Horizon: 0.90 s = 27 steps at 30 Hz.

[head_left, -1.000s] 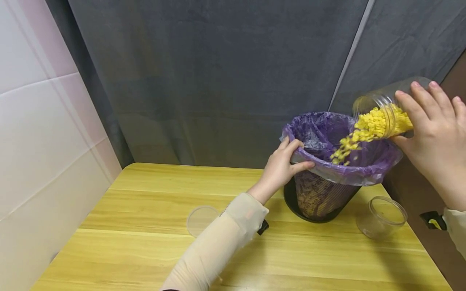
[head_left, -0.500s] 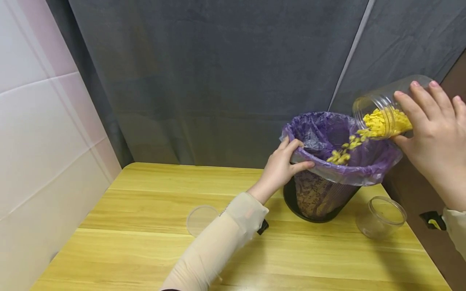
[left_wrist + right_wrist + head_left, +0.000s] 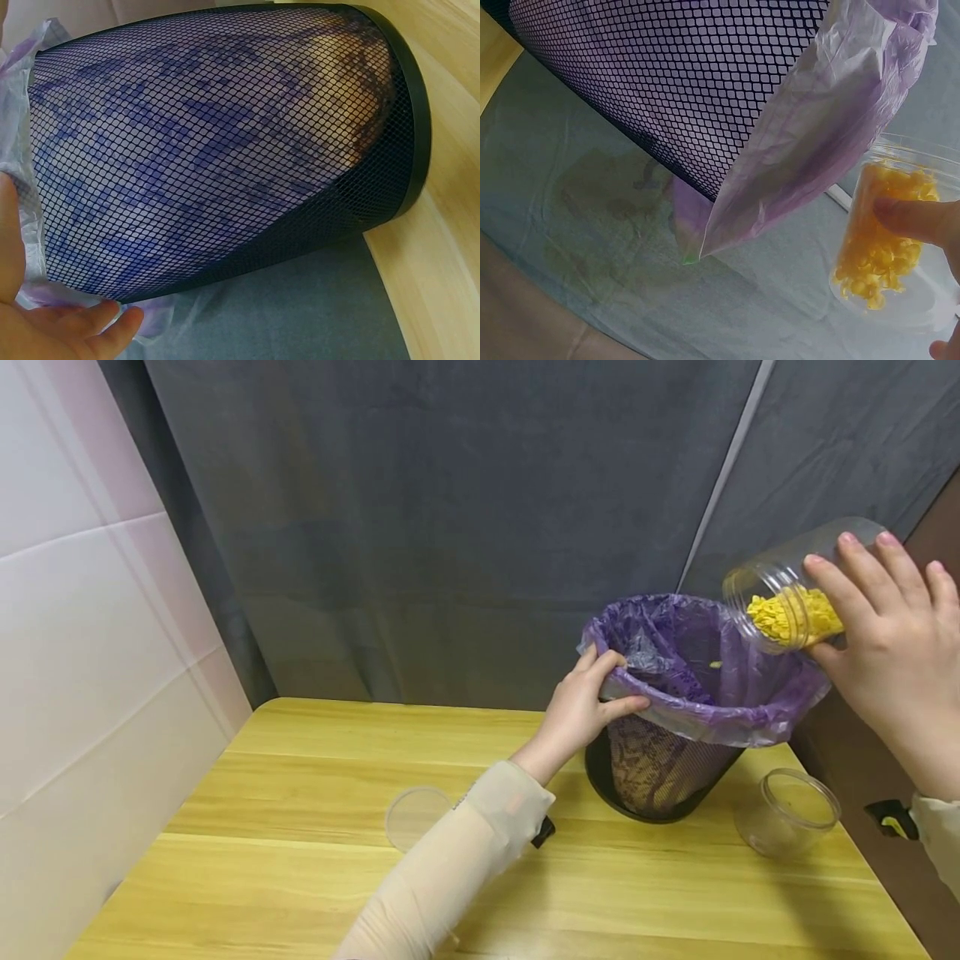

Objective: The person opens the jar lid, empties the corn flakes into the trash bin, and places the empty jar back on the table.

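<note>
A black mesh wastebasket (image 3: 667,768) stands on the wooden table, lined with a purple plastic bag (image 3: 720,722) folded over its rim. My left hand (image 3: 577,706) grips that rim at its near left side, thumb outside. In the left wrist view, the mesh wall (image 3: 187,150) fills most of the picture. Above the basket's right side, my right hand (image 3: 900,643) holds a clear plastic jar (image 3: 780,581) tilted with its mouth toward the bag. Small yellow pieces (image 3: 795,616) lie along the jar's lower side. One yellow bit shows inside the bag.
Another clear round container (image 3: 787,818) stands open-topped near the table's right edge. A transparent disc (image 3: 416,817), perhaps a lid, lies partly behind my left forearm. Behind the table (image 3: 300,827) hangs a grey curtain (image 3: 420,527), and a white wall (image 3: 97,610) rises on the left.
The stream of yellow pieces falling from the jar has stopped, and fewer pieces sit at its mouth. The jar keeps nearly the same tilt. My left hand stays on the rim.
</note>
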Motion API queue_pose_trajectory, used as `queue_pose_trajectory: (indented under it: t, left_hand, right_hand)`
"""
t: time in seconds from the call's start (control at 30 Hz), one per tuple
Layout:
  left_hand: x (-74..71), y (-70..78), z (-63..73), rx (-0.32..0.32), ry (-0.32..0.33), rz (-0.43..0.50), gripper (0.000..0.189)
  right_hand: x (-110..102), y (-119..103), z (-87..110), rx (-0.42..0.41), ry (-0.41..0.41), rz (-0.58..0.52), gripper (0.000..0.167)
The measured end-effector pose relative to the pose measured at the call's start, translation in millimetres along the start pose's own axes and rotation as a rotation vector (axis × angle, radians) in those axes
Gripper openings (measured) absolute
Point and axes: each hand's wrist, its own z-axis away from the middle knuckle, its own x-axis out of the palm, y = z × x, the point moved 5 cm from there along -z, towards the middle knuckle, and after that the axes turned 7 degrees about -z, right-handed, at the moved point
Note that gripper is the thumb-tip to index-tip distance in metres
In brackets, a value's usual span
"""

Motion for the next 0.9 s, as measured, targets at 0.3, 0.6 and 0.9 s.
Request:
queue_pose_trajectory:
  t: [0.3, 0.6, 0.9]
  left_hand:
    - [0.4, 0.0, -0.9, 0.002, 0.004, -0.002, 0.050]
    - [1.4, -1.0, 0.0, -0.007, -0.004, 0.001, 0.051]
    - [0.7, -0.6, -1.2, 0.008, 0.005, 0.003, 0.050]
  right_hand:
    - [-1.0, -2.1, -1.1, -0.005, -0.018, -0.005, 0.099]
    - [1.5, -1.5, 0.1, -0.017, -0.038, 0.010, 0.104]
    - [2.0, -1.1, 0.7, -0.058, -0.059, 0.031, 0.108]
